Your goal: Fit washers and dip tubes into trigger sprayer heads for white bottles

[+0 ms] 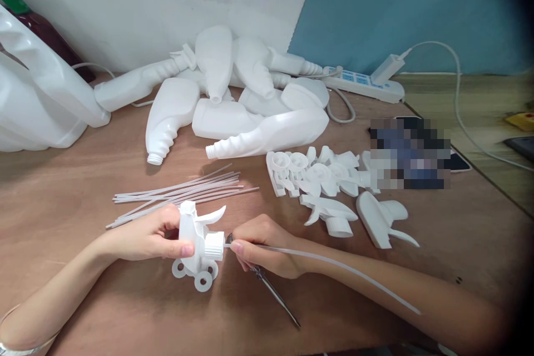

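My left hand [146,233] is closed around a white trigger spray head [192,239], its screw cap facing right. With thumb and fingers pinched, my right hand [262,247] grips a thin translucent dip tube [334,261] whose near end meets the cap opening; I cannot tell how far in it goes. The tube's free end curves over my right forearm. A slim metal tool [277,297] projects from under my right hand; its kind and whether it is held are unclear. Flat white ring washers [203,282] lie below the spray head.
Loose dip tubes [179,192] lie behind my left hand. Several more spray heads [329,214] are heaped at the right. White bottles [267,130] are piled toward the wall, with larger white jugs [45,89] at the left. A power strip [365,84] sits at the back right.
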The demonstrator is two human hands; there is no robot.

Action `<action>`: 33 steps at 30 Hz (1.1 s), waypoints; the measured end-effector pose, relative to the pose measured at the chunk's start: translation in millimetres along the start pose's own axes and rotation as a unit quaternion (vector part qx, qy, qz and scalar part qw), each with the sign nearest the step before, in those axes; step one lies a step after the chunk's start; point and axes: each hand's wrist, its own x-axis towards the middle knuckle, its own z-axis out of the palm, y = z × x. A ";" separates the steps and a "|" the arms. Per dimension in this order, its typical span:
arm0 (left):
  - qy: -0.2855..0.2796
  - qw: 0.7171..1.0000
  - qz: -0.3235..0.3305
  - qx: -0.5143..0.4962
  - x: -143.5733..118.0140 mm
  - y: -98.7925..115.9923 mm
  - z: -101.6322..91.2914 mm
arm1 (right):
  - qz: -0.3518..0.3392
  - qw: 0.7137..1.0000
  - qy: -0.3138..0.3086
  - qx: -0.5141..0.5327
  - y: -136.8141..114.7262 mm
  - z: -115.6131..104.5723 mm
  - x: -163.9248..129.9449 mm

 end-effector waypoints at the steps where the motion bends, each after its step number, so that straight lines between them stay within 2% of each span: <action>1: -0.027 1.000 -0.006 -0.010 0.3 0.1 0.8 | -0.003 1.000 0.004 -0.007 -0.5 0.7 0.5; 3: -0.066 0.997 -0.017 -0.035 1.2 0.7 2.8 | -0.002 1.000 0.008 -0.022 -1.7 2.0 1.7; 9: -0.066 0.995 -0.017 -0.067 4.1 2.8 8.7 | 0.001 1.000 0.018 -0.012 -5.0 3.6 4.7; 14: -0.070 0.996 -0.024 -0.048 2.4 0.7 7.1 | -0.027 0.999 0.018 -0.030 -3.6 3.5 5.5; 19: -0.060 0.998 -0.018 -0.013 2.3 -0.7 5.2 | -0.087 0.994 0.055 -0.023 3.2 4.9 6.3; 25: -0.054 0.998 -0.010 -0.021 2.9 -1.3 6.3 | -0.097 0.989 0.113 -0.026 6.0 8.5 5.1; 33: -0.071 0.997 -0.008 -0.025 2.1 -0.2 8.2 | -0.091 0.993 0.077 -0.017 2.0 6.0 3.6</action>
